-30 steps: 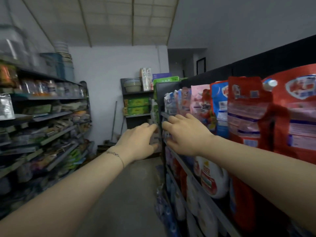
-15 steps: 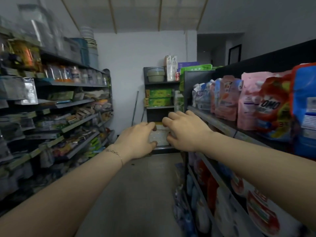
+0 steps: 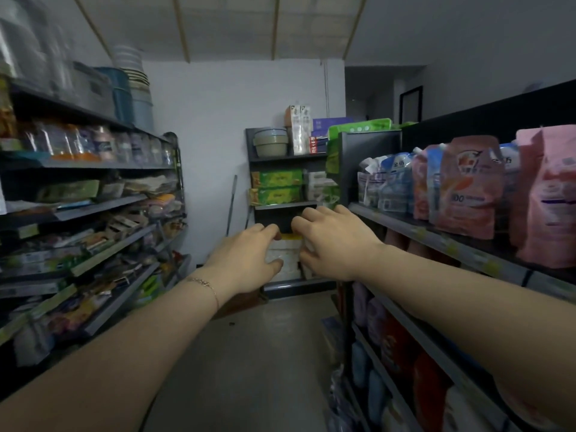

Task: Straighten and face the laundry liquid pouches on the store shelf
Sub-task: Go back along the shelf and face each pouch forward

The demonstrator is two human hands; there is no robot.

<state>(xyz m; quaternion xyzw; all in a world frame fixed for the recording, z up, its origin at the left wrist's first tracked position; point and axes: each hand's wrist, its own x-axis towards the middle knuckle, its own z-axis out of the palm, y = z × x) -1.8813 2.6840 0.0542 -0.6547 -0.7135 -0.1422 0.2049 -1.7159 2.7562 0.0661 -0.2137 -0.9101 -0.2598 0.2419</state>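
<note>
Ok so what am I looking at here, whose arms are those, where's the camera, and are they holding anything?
No machine here: these are a person's two bare arms, filmed by one wide-angle camera worn on the head, looking down a shop aisle. The left hand, with a thin bracelet at its wrist, and the right hand hover close together in mid-air, fingers loosely curled, holding nothing. On the dark metal shelf at the right stand soft pink laundry pouches and, further along, blue and white pouches. Neither hand touches them.
</note>
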